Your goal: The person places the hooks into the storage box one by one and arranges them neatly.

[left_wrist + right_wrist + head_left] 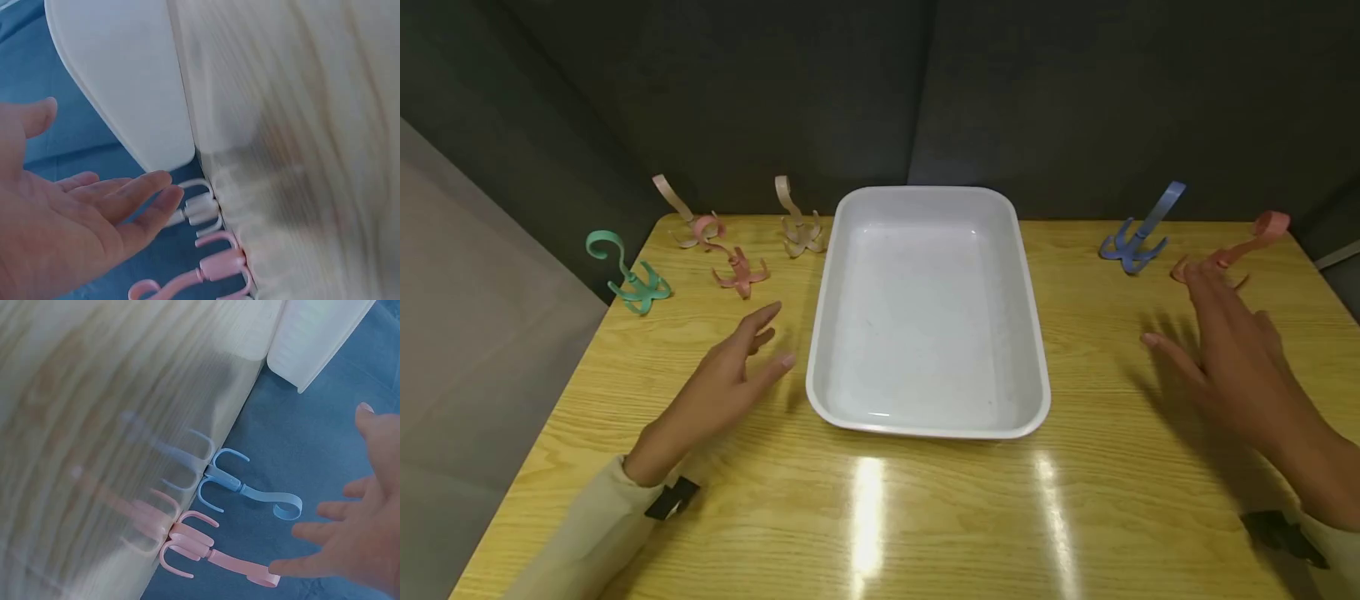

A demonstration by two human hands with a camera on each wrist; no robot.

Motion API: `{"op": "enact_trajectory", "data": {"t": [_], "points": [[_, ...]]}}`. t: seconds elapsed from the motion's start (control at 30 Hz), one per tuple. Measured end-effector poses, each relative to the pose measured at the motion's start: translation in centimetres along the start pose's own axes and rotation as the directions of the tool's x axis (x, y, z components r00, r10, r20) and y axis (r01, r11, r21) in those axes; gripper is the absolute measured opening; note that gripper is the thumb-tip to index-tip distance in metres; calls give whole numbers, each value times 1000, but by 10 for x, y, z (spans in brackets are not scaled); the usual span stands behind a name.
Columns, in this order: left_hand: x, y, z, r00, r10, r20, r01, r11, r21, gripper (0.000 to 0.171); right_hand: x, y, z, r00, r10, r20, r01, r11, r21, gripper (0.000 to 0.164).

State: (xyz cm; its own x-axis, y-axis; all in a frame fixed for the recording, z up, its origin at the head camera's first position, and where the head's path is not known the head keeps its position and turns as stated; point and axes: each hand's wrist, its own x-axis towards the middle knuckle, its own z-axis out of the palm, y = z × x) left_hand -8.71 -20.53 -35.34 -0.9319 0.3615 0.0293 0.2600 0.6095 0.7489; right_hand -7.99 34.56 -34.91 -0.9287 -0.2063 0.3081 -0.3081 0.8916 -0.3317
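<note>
A white tray lies on the table between my hands. My left hand hovers beside its left wall, fingers relaxed and thumb apart, holding nothing. Beyond that hand a pink hook hanger and a beige hook hanger stand on their curved prongs. My right hand reaches over the right side with fingers extended. Its fingertips overlap a pink-red hook hanger in the head view; whether they touch is unclear. Left of it stands a blue hook hanger, also seen in the right wrist view.
At the table's far left stand a green hook hanger and another pale hook hanger, partly behind the pink one. A dark partition rises along the back edge. The wooden table extends in front of the tray.
</note>
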Motion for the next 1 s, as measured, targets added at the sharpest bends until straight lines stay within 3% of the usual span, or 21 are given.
{"op": "enact_trajectory", "data": {"t": [0.2,0.37,0.57,0.83,1.0], "points": [[2,8,12,999,-11,48,15,997,-80,76,8,1,1,999,-18,-44,20,999,42,67],[4,14,22,998,-12,61,18,995,-100,79,14,3,1,997,-28,-74,36,993,112,53],[6,16,30,998,10,69,-2,994,-113,80,27,9,2,984,-74,-165,101,981,167,39],[6,15,33,997,20,69,-13,995,-99,75,43,19,-5,987,12,-157,9,992,127,64],[6,15,34,997,25,75,-16,993,-117,76,50,25,-6,988,93,-120,-66,975,213,71]]}}
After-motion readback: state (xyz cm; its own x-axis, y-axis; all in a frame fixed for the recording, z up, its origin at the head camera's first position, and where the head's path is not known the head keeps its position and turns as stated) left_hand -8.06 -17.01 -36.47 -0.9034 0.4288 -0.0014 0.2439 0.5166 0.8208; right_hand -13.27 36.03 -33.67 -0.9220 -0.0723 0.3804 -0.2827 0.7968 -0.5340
